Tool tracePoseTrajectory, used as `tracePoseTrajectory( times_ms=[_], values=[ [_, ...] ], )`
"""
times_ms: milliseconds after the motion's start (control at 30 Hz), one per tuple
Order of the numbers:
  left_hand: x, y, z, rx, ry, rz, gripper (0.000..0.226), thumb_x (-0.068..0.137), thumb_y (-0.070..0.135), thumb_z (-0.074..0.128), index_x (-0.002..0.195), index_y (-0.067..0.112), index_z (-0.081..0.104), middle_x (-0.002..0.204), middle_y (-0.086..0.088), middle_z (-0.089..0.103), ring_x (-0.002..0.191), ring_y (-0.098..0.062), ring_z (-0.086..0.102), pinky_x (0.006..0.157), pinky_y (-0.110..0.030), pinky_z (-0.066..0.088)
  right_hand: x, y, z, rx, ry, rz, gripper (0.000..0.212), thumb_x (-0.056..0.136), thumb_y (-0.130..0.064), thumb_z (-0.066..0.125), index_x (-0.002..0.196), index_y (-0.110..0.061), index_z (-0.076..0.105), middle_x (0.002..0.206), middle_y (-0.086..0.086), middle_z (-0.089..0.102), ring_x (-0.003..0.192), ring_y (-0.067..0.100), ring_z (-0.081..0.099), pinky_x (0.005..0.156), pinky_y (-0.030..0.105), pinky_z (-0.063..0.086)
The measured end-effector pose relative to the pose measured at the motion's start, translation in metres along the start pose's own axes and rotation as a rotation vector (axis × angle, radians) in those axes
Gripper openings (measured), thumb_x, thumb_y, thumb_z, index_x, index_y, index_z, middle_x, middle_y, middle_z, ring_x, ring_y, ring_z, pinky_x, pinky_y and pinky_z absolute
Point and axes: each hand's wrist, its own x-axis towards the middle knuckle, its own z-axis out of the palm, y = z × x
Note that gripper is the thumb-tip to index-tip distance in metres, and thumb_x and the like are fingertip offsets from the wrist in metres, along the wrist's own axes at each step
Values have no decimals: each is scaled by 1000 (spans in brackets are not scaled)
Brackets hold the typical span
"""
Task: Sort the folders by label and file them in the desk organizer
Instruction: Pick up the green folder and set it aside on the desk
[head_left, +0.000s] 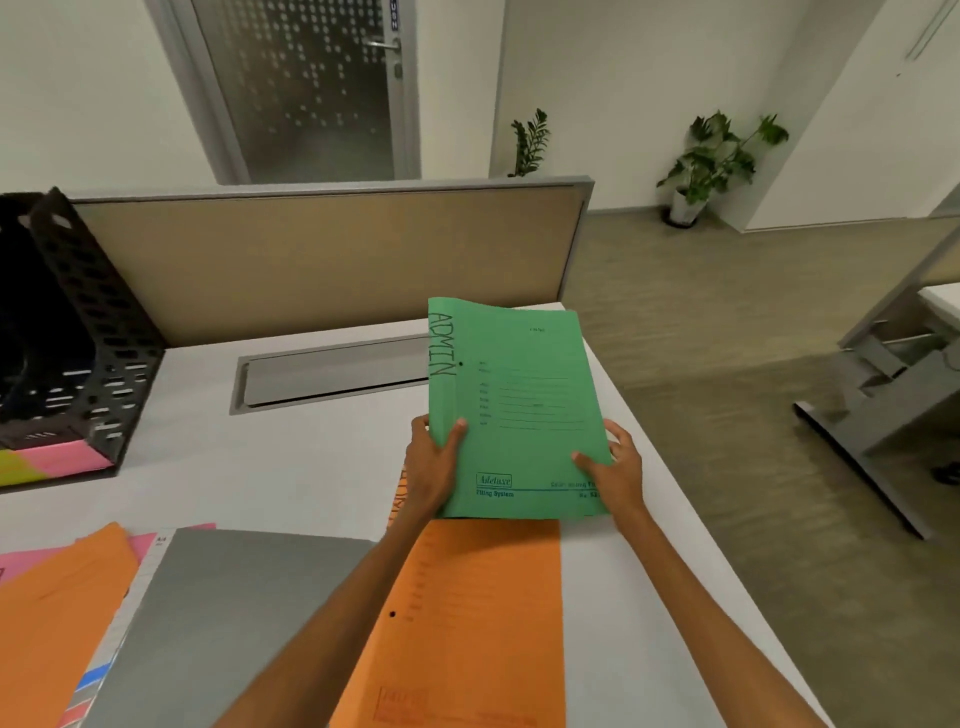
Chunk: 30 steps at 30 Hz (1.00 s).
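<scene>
green folder: showing as matt card, smooth
orange folder: looking like matt paper card
grey folder: appearing smooth, faintly sheened plastic
desk organizer: looking like black perforated plastic, matt
desk: presenting a smooth matt laminate
partition: showing tan cloth, metal-edged

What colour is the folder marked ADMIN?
Green folder, held by both hands, seen in the head view.

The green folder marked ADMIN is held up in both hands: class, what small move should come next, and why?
Probably carry the green folder leftward toward the black desk organizer. Both the left hand and the right hand already have a grip on its lower edge, its label is readable, and the organizer stands at the desk's far left, well away from it.
</scene>
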Motion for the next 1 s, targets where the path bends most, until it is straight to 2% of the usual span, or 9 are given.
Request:
tracePoseTrajectory(
  times_ms=[133,233,300,467,567,633,700,800,1000],
  values=[
    [28,10,23,13,-114,30,44,97,28,55,132,9,35,120,-3,54,93,-10,63,60,-11,53,54,-10,-7,-40,17,-22,66,78,4,73,135,-13,45,110,2,62,88,5,63,67,14,54],
    [52,12,32,117,-194,100,44,95,16,57,133,6,38,129,-9,53,114,-23,57,84,-26,56,92,-10,-8,-63,18,-20,67,78,5,73,137,-10,45,112,2,61,86,4,62,67,13,53],
    [67,10,38,174,-244,96,49,91,12,63,133,5,38,130,-12,53,117,-25,56,90,-35,56,114,-9,-6,-83,20,-23,67,78,6,73,137,-9,45,113,1,58,85,-1,58,65,8,49],
    [99,-5,59,233,-216,21,61,82,11,73,133,5,39,130,-14,54,120,-31,55,94,-51,53,159,1,7,-94,-8,5,65,78,7,71,136,-10,45,114,4,59,95,17,62,84,39,56],
    [111,-17,70,305,-173,-46,77,77,17,79,138,7,34,131,-14,50,122,-30,50,98,-50,49,176,7,15,-190,-4,17,62,81,0,71,136,-15,44,118,7,62,100,25,64,83,40,55],
    [115,-24,76,392,-142,-80,86,75,22,81,142,8,30,131,-14,45,122,-29,45,102,-47,46,187,14,20,-344,-29,-23,62,84,-9,71,139,-15,42,130,10,57,115,28,58,92,41,50],
    [116,-32,82,551,-101,-59,88,76,32,79,143,9,29,131,-14,42,122,-29,41,103,-43,43,193,24,25,-658,-104,-107,70,86,-26,70,146,-14,36,148,10,39,137,28,37,111,48,32],
    [114,-41,87,807,-70,47,86,81,49,68,145,9,27,140,-13,36,129,-29,33,105,-40,33,189,42,32,-998,-211,-198,65,98,-45,47,153,-19,24,161,4,16,149,20,10,118,52,7],
    [101,-62,88,986,-73,132,82,95,63,27,155,12,3,162,-10,9,150,-25,3,122,-40,7,180,60,38,-1143,-160,-323,59,103,-45,21,156,-18,15,162,6,14,151,21,7,121,53,0]
  ],
)
